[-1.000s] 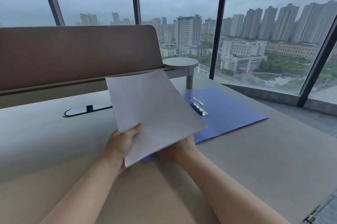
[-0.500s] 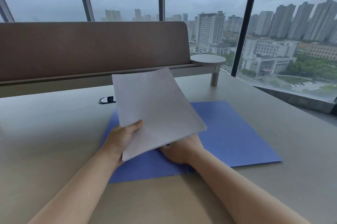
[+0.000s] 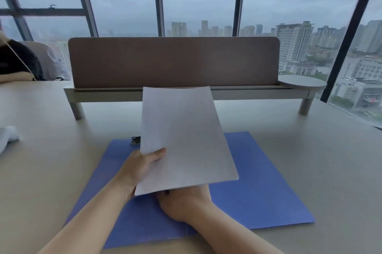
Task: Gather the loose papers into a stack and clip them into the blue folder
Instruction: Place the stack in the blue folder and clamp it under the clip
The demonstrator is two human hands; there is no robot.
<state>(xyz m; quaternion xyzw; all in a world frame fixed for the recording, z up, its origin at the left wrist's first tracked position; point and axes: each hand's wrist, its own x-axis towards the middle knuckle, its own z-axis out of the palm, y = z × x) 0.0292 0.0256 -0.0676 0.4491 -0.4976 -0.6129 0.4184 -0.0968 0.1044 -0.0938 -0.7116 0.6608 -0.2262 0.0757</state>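
Your left hand (image 3: pixel 142 166) pinches the paper stack (image 3: pixel 186 140) at its lower left edge, thumb on top and the other fingers hidden beneath. Your right hand (image 3: pixel 184 202) supports the stack from below at its near edge; its fingers sit under the sheets, so you cannot tell how they curl. The stack is tilted up in the middle of the frame, above the open blue folder (image 3: pixel 258 181) lying flat on the table (image 3: pixel 330 160). The metal clip (image 3: pixel 135 140) peeks out at the folder's far left edge. Gathering looks done; next, lower the stack squarely and bring its edge to that clip.
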